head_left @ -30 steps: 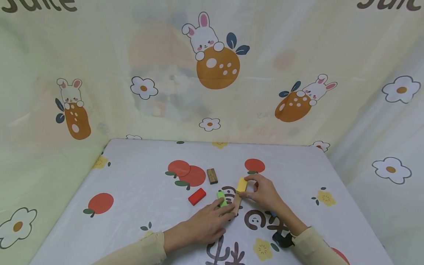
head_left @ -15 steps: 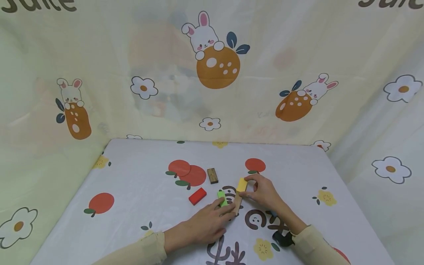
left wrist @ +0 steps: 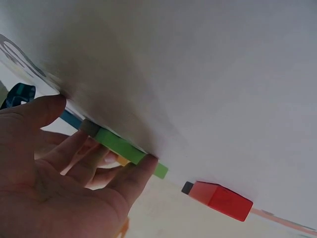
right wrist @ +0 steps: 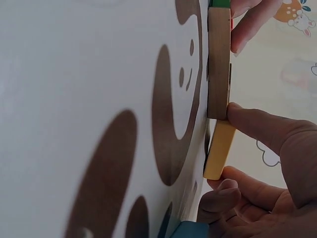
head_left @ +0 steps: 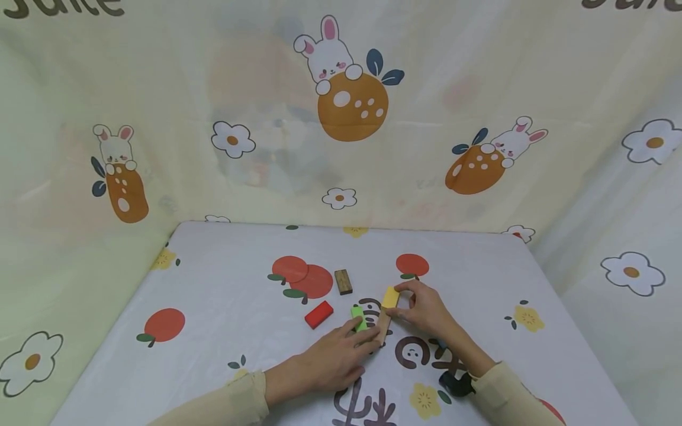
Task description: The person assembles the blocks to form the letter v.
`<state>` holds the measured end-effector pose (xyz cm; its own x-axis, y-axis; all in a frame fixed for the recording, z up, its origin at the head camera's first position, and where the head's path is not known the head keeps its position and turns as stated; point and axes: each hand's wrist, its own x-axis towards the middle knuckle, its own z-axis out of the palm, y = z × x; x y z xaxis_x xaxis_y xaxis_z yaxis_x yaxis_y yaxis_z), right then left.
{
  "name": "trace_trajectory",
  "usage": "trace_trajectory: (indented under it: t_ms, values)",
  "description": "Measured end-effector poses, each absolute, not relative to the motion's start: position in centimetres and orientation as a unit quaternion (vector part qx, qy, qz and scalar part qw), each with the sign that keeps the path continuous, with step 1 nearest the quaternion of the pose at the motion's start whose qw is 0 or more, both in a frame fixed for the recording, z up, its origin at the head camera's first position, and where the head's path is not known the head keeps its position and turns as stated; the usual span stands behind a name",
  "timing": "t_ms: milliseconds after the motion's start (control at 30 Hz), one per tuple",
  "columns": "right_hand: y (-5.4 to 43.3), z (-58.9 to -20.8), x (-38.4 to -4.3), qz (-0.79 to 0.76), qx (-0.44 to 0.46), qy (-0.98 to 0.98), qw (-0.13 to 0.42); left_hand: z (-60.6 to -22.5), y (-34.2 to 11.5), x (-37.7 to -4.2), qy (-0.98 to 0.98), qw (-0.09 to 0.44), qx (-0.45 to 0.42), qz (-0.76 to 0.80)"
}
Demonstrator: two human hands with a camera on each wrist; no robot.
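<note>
My right hand [head_left: 426, 307] pinches a yellow block [head_left: 391, 297] between thumb and a fingertip. In the right wrist view the yellow block [right wrist: 219, 149] lies end to end with a plain wooden block [right wrist: 219, 62], the thumb at their joint. My left hand [head_left: 333, 355] is spread over the near side; one finger reaches the near end of the wooden block [head_left: 383, 324]. Another fingertip rests on a bright green block [head_left: 359, 318]. In the left wrist view, the fingers of my left hand [left wrist: 74, 168] lie along the green block [left wrist: 121, 146].
A red block [head_left: 319, 315] lies left of the green one, and a dark brown wooden block [head_left: 343, 282] farther back. A blue block [head_left: 441, 343] is mostly hidden by my right wrist. The printed cloth covers the table [head_left: 224, 284] and rises behind it.
</note>
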<state>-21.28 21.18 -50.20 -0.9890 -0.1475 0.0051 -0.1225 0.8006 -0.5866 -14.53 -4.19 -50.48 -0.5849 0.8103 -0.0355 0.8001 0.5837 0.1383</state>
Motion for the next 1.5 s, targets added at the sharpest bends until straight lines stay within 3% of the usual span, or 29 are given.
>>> trace_trajectory:
  t_ms: [1500]
  values:
    - [21.46, -50.48, -21.34, -0.290, -0.093, 0.952, 0.020, -50.37, -4.13, -14.45, 0.890, 0.051, 0.450, 0.051]
